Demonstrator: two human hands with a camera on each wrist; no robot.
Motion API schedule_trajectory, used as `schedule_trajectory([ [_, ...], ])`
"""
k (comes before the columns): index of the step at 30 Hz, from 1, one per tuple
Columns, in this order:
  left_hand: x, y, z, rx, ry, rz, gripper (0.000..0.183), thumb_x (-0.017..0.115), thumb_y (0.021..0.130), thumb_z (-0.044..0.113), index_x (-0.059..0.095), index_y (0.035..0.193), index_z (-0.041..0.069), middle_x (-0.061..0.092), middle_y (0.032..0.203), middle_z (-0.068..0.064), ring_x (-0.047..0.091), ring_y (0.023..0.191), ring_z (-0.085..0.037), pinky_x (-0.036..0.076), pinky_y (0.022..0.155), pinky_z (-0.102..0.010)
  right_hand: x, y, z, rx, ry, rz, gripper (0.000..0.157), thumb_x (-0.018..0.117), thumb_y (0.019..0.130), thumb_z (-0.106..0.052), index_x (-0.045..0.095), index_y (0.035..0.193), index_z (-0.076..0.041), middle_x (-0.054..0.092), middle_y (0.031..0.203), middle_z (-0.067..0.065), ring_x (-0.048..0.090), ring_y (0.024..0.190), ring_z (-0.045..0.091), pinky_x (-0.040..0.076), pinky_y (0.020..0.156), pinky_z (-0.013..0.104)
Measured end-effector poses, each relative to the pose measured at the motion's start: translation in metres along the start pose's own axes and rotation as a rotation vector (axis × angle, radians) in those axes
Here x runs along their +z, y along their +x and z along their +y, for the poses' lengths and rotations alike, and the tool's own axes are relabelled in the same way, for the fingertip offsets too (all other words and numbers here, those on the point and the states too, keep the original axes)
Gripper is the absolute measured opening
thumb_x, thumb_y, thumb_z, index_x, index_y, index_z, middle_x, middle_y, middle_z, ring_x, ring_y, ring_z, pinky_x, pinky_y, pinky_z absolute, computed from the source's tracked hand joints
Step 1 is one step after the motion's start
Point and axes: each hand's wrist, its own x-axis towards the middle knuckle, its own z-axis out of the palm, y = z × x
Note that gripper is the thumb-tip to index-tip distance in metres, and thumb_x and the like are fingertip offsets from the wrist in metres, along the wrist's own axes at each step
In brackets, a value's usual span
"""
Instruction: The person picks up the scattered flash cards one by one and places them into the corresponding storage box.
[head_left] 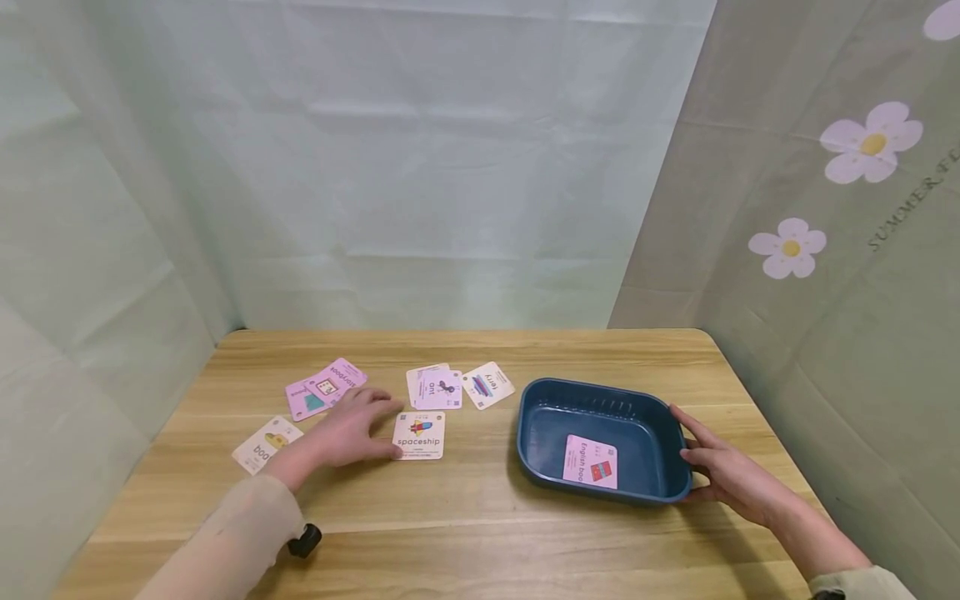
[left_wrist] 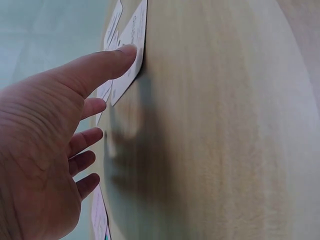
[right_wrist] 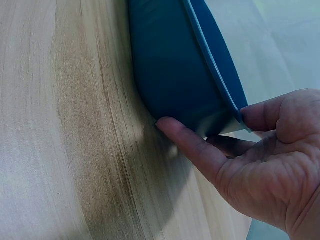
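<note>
My left hand (head_left: 348, 429) hovers by the left edge of the spaceship card (head_left: 418, 436), thumb near its lower corner and fingers by the upper one. In the left wrist view the thumb (left_wrist: 107, 65) overlaps a card and the fingers are spread apart, with nothing gripped. At the right, my right hand (head_left: 731, 475) holds the end of a dark blue plastic basin (head_left: 536, 475). One digit is at the basin's rim and another lies low against its outer wall, as the right wrist view shows. An English book card (head_left: 591, 461) lies inside the basin.
Behind the spaceship card lie the ant card (head_left: 441, 389), overlapping another, and the ferry card (head_left: 488, 385). Two overlapping purple cards (head_left: 327, 387) and a partly covered yellow-pictured card (head_left: 266, 442) lie left on the wooden table (head_left: 450, 533). Pale curtains (head_left: 420, 167) surround the table.
</note>
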Motion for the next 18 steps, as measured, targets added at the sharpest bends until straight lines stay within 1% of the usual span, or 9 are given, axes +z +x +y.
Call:
schedule_trajectory([
  [5, 0.0030, -0.0029, -0.0035, -0.022, -0.008, 0.001, 0.085, 0.082, 0.080, 0.056, 0.054, 0.149, 0.013, 0.043, 0.153, -0.018, 0.031, 0.142, -0.044, 0.026, 0.113, -0.067, -0.0011, 0.0010, 0.0011, -0.009, -0.009, -0.008, 0.070, 0.032, 0.109, -0.007, -0.006, 0.165, -0.026, -0.028, 0.163, 0.024, -0.001, 0.146, 0.058, 0.053, 0.090, 0.061],
  [11, 0.0038, -0.0036, -0.0037, -0.037, -0.010, -0.004, 0.087, 0.082, 0.080, 0.057, 0.053, 0.150, 0.013, 0.041, 0.154, -0.019, 0.028, 0.144, -0.045, 0.025, 0.113, -0.068, -0.0001, 0.0008, 0.0001, 0.005, -0.010, 0.009, 0.070, 0.032, 0.109, -0.007, -0.003, 0.165, -0.027, -0.028, 0.164, 0.020, 0.000, 0.147, 0.055, 0.053, 0.091, 0.060],
  [18, 0.0067, -0.0049, -0.0032, -0.023, -0.011, 0.012, 0.083, 0.082, 0.081, 0.054, 0.055, 0.148, 0.014, 0.042, 0.153, -0.018, 0.031, 0.142, -0.044, 0.027, 0.113, -0.066, -0.0001, 0.0005, -0.0002, -0.001, -0.007, 0.004, 0.070, 0.033, 0.109, -0.008, -0.004, 0.165, -0.027, -0.029, 0.163, 0.022, -0.001, 0.146, 0.056, 0.053, 0.091, 0.060],
])
